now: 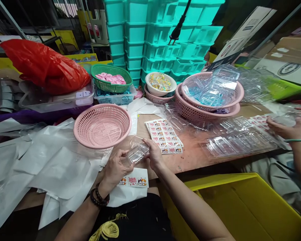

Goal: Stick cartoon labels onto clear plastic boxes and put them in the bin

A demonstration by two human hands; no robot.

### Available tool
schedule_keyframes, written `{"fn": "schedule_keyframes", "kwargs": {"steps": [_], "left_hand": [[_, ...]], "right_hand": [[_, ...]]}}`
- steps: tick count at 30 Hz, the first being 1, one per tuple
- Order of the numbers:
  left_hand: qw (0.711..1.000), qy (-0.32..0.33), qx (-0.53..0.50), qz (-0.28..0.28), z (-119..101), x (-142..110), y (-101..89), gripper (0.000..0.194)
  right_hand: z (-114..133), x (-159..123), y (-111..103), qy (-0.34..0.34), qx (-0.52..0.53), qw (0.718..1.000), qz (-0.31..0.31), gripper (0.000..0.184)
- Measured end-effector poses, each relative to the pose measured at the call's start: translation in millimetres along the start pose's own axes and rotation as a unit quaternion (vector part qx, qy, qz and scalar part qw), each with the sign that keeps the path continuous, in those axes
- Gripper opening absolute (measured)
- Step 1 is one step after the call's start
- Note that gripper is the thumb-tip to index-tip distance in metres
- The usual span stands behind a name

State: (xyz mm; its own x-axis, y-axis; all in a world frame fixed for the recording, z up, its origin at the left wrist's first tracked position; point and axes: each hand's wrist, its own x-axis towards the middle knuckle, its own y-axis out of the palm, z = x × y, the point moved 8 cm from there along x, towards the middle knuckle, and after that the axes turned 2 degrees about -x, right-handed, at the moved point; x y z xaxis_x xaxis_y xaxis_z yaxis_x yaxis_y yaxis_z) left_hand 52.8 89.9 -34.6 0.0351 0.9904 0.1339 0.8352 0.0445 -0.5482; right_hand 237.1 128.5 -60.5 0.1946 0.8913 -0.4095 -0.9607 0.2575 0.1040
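Observation:
Between my two hands is a small clear plastic box (137, 153), its lid apparently raised at the far side. My left hand (117, 169) grips its left end, and my right hand (153, 154) closes round the right end. Just below them, a sticker sheet (132, 180) with cartoon animals lies near the table edge on white backing paper. A stack of similar sticker sheets (165, 136) rests beyond my right hand. The pink basket (102, 125) stands behind my left hand, with nothing in it. What the clear box contains, if anything, I cannot make out.
White paper sheets (57, 167) cover the left side. Behind stand a green basket (110, 78) of pink pieces, a white bowl (161, 83) and pink baskets (203, 112) of clear boxes. Another person's hands (289, 124) work at right. A yellow bin (230, 201) sits below the edge.

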Motion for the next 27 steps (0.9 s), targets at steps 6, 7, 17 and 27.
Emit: {"fn": "schedule_keyframes", "kwargs": {"steps": [6,7,17,27], "left_hand": [[0.999,-0.009,0.031,-0.003,-5.1,-7.5,-5.8,0.033],[1.0,-0.009,0.022,0.009,-3.2,-7.1,-4.5,0.035],[0.995,-0.023,-0.002,0.095,22.3,7.6,11.3,0.038],[0.998,-0.051,-0.01,0.045,6.2,-20.3,-23.7,0.058]], "right_hand": [[23.7,16.0,-22.8,-0.061,-0.11,0.989,-0.071,0.053],[27.5,19.7,-21.1,-0.064,-0.14,0.986,-0.056,0.054],[49.7,33.4,-0.4,-0.103,-0.29,0.951,0.042,0.03],[11.3,-92.5,22.1,-0.108,-0.298,0.909,0.272,0.046]]}}
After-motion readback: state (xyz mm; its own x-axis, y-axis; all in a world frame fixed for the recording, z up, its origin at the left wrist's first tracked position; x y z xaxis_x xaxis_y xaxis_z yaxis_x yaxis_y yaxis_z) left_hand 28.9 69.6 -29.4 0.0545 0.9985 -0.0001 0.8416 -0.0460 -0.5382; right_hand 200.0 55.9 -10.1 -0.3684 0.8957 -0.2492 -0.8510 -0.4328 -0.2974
